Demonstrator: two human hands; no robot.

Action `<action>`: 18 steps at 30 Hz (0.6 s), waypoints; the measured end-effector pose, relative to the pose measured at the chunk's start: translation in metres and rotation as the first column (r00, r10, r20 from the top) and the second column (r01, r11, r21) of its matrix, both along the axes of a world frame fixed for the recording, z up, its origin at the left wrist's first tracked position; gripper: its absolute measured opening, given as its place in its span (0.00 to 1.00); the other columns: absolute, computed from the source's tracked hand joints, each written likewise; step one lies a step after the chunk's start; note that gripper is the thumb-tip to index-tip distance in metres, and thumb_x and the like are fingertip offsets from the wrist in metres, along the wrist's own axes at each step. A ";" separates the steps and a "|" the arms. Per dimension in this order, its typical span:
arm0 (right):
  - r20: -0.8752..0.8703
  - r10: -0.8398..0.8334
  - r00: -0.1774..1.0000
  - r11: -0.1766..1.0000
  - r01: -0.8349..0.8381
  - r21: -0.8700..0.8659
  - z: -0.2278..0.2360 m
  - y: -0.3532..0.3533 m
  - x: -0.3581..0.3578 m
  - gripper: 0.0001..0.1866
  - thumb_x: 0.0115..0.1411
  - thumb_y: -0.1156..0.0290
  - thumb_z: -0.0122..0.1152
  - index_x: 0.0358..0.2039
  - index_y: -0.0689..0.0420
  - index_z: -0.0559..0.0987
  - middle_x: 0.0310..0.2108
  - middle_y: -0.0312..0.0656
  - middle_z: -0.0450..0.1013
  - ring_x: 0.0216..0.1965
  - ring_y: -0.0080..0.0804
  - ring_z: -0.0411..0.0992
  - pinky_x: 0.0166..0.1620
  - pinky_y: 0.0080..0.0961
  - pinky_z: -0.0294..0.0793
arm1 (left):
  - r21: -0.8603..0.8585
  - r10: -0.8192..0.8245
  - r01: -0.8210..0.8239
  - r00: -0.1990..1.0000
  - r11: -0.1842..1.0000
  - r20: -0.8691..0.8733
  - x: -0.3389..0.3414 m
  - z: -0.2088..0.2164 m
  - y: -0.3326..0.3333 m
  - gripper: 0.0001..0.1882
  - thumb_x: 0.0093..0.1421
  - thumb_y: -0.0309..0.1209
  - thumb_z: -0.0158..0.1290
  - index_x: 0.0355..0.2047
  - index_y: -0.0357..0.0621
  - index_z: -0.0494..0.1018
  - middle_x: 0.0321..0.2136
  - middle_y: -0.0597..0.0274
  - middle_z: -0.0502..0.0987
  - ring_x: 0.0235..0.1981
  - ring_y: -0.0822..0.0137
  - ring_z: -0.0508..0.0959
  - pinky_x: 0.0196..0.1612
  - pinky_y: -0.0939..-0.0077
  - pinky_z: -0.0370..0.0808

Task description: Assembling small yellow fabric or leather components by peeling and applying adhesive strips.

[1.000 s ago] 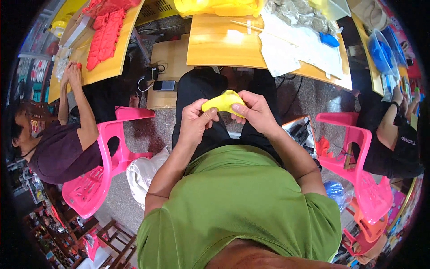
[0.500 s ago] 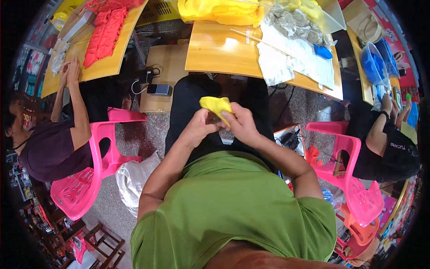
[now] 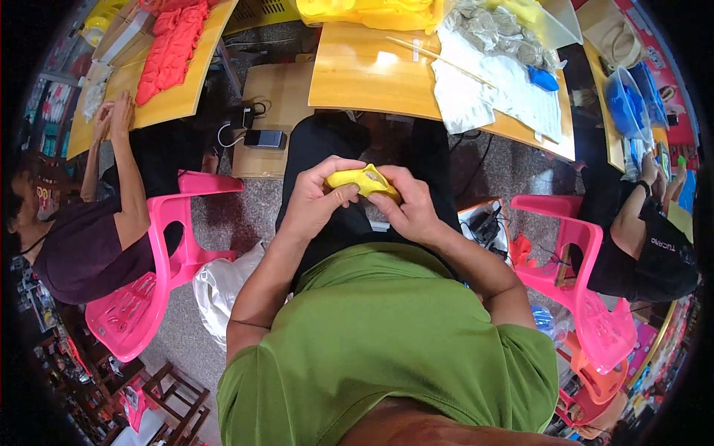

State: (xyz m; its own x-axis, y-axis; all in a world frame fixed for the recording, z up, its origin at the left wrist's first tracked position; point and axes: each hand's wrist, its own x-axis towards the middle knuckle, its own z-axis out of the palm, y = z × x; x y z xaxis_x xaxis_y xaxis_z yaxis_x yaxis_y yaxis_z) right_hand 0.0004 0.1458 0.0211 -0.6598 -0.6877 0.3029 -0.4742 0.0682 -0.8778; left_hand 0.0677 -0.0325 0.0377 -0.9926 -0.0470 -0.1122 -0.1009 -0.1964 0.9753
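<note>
Over my lap I hold a small, soft yellow piece (image 3: 354,178), pouch-like, with a greyish patch showing at a gap near its right end. My left hand (image 3: 316,192) grips its left end, thumb pressed along the near side. My right hand (image 3: 409,199) closes round the right end, with the thumb beneath the gap. Fingers cover both ends, so the exact kind of piece cannot be told. On the table (image 3: 364,74) ahead lie a pile of yellow pieces (image 3: 372,11), greyish lumps in clear plastic (image 3: 483,33) and a blue piece (image 3: 543,78).
A thin stick (image 3: 442,62) lies across white cloth (image 3: 461,97) on the table. People sit on pink chairs (image 3: 160,245) at both sides; the left one works beside red pieces (image 3: 172,52). A white bag (image 3: 223,293) and a small dark box (image 3: 265,139) sit low nearby.
My hands have moved slightly apart along the yellow piece. It was a flap sticking up between my fingers; now it lies level, its greyish gap showing.
</note>
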 end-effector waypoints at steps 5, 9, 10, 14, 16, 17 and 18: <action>-0.289 -0.066 0.955 0.977 0.003 -0.214 0.020 0.003 -0.011 0.21 0.50 0.73 0.65 0.45 0.57 0.71 0.40 0.49 0.67 0.33 0.42 0.74 0.32 0.28 0.74 | 0.090 0.058 -0.053 0.997 0.995 -0.052 0.003 0.005 0.007 0.16 0.55 0.24 0.56 0.45 0.37 0.73 0.35 0.65 0.72 0.30 0.75 0.75 0.30 0.86 0.72; -0.182 -0.048 0.982 0.977 0.008 -0.215 0.018 0.002 -0.008 0.17 0.50 0.72 0.65 0.41 0.57 0.72 0.39 0.49 0.67 0.33 0.38 0.72 0.33 0.27 0.74 | 0.049 0.076 -0.071 0.992 0.996 -0.099 0.003 0.010 0.014 0.15 0.54 0.23 0.57 0.44 0.36 0.73 0.35 0.63 0.72 0.30 0.73 0.76 0.30 0.85 0.74; -0.182 -0.052 0.982 0.976 0.011 -0.219 0.017 0.002 -0.009 0.17 0.50 0.72 0.65 0.41 0.57 0.72 0.39 0.49 0.67 0.33 0.38 0.72 0.33 0.27 0.74 | 0.045 0.072 -0.068 0.992 0.997 -0.099 0.004 0.011 0.015 0.15 0.54 0.23 0.57 0.44 0.36 0.73 0.35 0.63 0.72 0.30 0.73 0.76 0.30 0.85 0.74; -0.094 0.020 0.995 0.978 -0.039 -0.205 0.019 0.005 -0.014 0.11 0.51 0.73 0.64 0.32 0.59 0.70 0.35 0.46 0.67 0.28 0.33 0.69 0.29 0.22 0.69 | 0.076 0.071 -0.062 0.990 0.995 -0.119 0.007 0.010 0.018 0.14 0.54 0.21 0.56 0.42 0.35 0.74 0.34 0.61 0.73 0.29 0.72 0.76 0.29 0.85 0.74; -0.021 0.061 0.998 0.982 -0.063 -0.178 0.023 0.008 -0.014 0.11 0.51 0.74 0.63 0.30 0.60 0.69 0.33 0.45 0.67 0.27 0.31 0.68 0.28 0.21 0.67 | 0.089 0.079 -0.068 0.989 0.994 -0.128 0.008 0.008 0.020 0.13 0.54 0.21 0.56 0.41 0.35 0.74 0.33 0.61 0.73 0.29 0.71 0.76 0.29 0.84 0.74; 0.012 0.036 0.999 0.984 -0.034 -0.174 0.024 0.009 -0.013 0.09 0.51 0.75 0.63 0.28 0.60 0.70 0.32 0.44 0.68 0.28 0.30 0.68 0.29 0.20 0.66 | 0.137 0.091 -0.075 0.990 0.988 -0.109 0.008 0.007 0.022 0.13 0.53 0.21 0.56 0.41 0.35 0.74 0.33 0.60 0.73 0.29 0.71 0.76 0.29 0.84 0.74; 0.045 0.012 0.999 0.986 -0.005 -0.167 0.025 0.010 -0.012 0.08 0.52 0.77 0.62 0.27 0.60 0.70 0.30 0.43 0.68 0.30 0.29 0.68 0.31 0.20 0.65 | 0.186 0.102 -0.084 0.991 0.979 -0.089 0.008 0.005 0.024 0.13 0.53 0.21 0.57 0.41 0.35 0.74 0.33 0.60 0.74 0.28 0.71 0.77 0.30 0.83 0.74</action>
